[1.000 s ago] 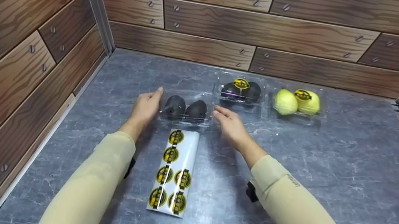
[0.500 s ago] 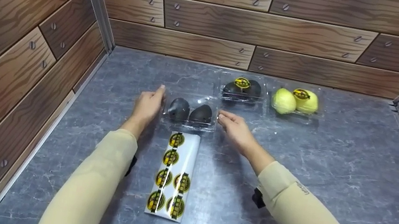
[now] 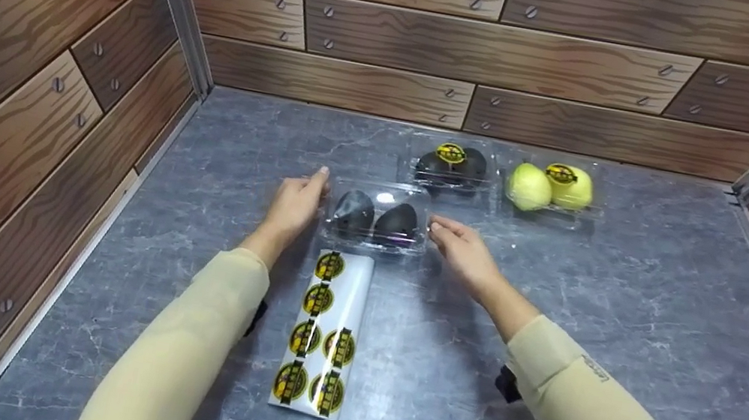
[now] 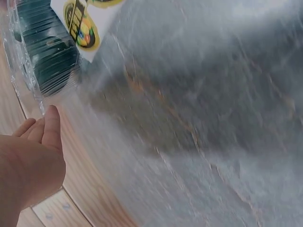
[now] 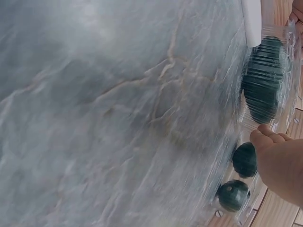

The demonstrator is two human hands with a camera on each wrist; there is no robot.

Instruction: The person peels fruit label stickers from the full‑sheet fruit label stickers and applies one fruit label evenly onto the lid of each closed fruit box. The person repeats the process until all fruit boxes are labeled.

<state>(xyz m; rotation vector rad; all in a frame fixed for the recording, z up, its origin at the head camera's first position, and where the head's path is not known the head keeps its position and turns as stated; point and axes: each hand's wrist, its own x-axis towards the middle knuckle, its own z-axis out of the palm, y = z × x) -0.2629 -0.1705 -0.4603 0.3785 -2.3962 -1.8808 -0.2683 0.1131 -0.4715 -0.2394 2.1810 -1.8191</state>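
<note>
A clear plastic clamshell box (image 3: 374,246) with two dark avocados (image 3: 354,213) in it sits between my two hands, its lid down. My left hand (image 3: 295,208) holds its left end, thumb pointing up along the side. At the right end, my right hand (image 3: 462,251) grips the edge with thumb and fingertips. In the left wrist view the left fingers (image 4: 51,127) extend to the ridged end of the box. The right wrist view has the right fingertips (image 5: 265,135) at the opposite end. Below the box lies a white sheet of round yellow-and-black stickers (image 3: 346,296).
Behind, near the back wall, stand a stickered clamshell of dark avocados (image 3: 475,166) and another with two yellow-green fruits (image 3: 530,188). Wood-patterned walls (image 3: 379,89) enclose the grey marbled tabletop (image 3: 644,324) at the back and sides.
Both hands have moved right and slightly toward me, bringing the clamshell box with them. The sticker sheet and the two boxes behind stay in place.
</note>
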